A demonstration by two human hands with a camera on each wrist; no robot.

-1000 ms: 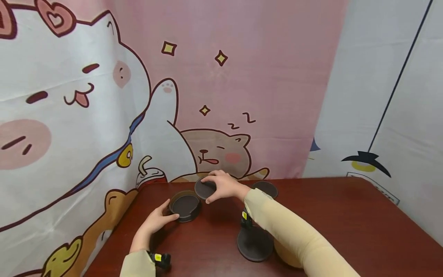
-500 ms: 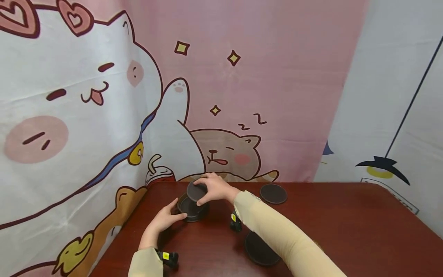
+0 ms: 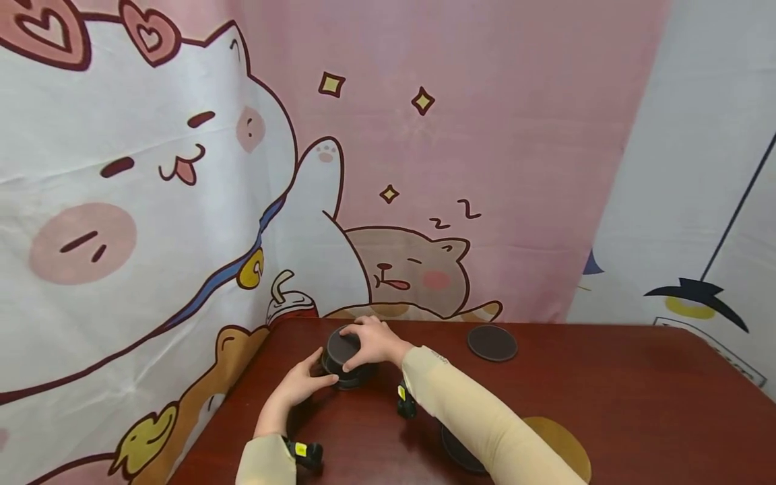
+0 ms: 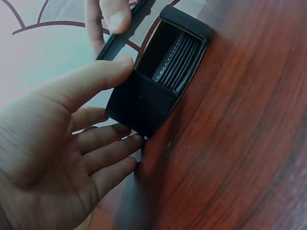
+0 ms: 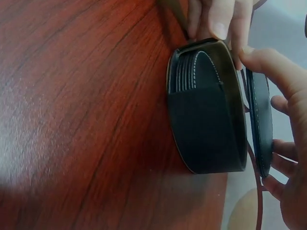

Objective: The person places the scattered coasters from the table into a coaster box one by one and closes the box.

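Note:
A round black coaster holder (image 3: 349, 384) with a cut-out in its wall stands at the table's back left. Through the gap a stack of stitched dark coasters (image 4: 180, 62) shows in the left wrist view. My left hand (image 3: 296, 387) holds the holder's left side, thumb at the rim and fingers around the wall. Just above the opening, my right hand (image 3: 376, 342) pinches another dark round coaster (image 5: 260, 124) by its edges. That coaster lies slightly tilted over the rim and covers most of the opening in the head view.
A dark coaster (image 3: 492, 343) lies near the back edge of the reddish-brown table (image 3: 612, 384). Closer in, a dark disc (image 3: 456, 446) is partly hidden by the right sleeve (image 3: 473, 411), with a tan disc (image 3: 560, 441) beside it. A cartoon-printed cloth (image 3: 515, 168) hangs behind.
My right hand has carried the coaster left and down, from beside the holder to over its opening. The left hand stays on the holder. The head view has turned slightly left.

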